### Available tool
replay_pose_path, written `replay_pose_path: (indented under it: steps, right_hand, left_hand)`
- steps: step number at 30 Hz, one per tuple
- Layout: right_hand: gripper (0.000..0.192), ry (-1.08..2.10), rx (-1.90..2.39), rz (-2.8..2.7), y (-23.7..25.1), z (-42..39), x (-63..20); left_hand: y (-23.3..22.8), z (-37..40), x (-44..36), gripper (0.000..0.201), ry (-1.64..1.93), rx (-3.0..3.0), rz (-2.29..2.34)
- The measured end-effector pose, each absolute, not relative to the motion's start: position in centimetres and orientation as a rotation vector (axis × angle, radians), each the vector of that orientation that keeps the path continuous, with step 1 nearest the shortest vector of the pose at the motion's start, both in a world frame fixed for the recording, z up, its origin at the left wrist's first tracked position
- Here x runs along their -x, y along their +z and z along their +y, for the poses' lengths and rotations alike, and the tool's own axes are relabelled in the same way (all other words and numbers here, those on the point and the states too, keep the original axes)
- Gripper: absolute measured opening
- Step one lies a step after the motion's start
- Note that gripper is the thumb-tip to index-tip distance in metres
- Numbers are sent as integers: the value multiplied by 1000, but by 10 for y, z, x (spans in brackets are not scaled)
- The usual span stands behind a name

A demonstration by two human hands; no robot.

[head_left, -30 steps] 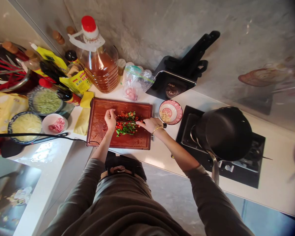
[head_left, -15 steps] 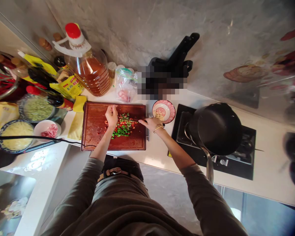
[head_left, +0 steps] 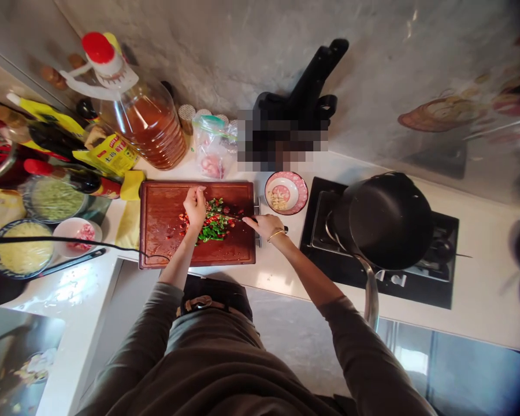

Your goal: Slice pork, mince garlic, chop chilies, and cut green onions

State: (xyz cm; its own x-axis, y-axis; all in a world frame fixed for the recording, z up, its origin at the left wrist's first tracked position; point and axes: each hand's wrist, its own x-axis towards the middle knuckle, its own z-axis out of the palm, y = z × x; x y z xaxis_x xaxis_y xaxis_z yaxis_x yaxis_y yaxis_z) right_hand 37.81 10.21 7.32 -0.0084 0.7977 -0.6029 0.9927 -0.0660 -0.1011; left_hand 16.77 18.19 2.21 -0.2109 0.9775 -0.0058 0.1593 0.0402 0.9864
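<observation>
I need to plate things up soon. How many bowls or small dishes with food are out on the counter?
4: a pink dish right of the cutting board; left of it, a green-filled bowl, a yellow-filled bowl and a small white dish. More may be hidden.

Cutting board [head_left: 164, 225]: one
Pot [head_left: 383, 219]: one
Oil jug [head_left: 145, 118]: one
Bowls, filled [head_left: 286, 192]: four
Hands [head_left: 196, 205]: two

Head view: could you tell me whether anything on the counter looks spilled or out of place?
Small red bits lie scattered on the cutting board, apart from the chopped pile between the left hand and the right hand, which holds a knife. Nothing else looks odd.
</observation>
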Motion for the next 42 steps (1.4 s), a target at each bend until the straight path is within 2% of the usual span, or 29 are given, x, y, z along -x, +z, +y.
replay_pose_path:
  steps: [9, 15, 20, 34, 38, 42]
  right_hand:
    - [70, -670, -2028, 1755, 62, 77, -357]
    - [82, -785, -1831, 1915, 92, 84, -336]
    - [85, -791, -1695, 1974, 99, 87, -311]
    - [80, -748, -1660, 1948, 69, 90, -323]
    - [75, -723, -1717, 1950, 58, 83, -326]
    - [78, -763, -1700, 1938, 70, 79, -323]
  left_hand:
    - [20, 174, -162, 33, 1161, -1258, 1466]
    - [46, 136, -119, 40, 1338, -1127, 1614]
    - [33, 103, -89, 49, 1401, -930, 1781]
    - [14, 107, -102, 43, 1330, -930, 1685]
    - [18, 110, -108, 41, 1257, -998, 1702]
    - [34, 110, -105, 40, 1292, -1008, 1710]
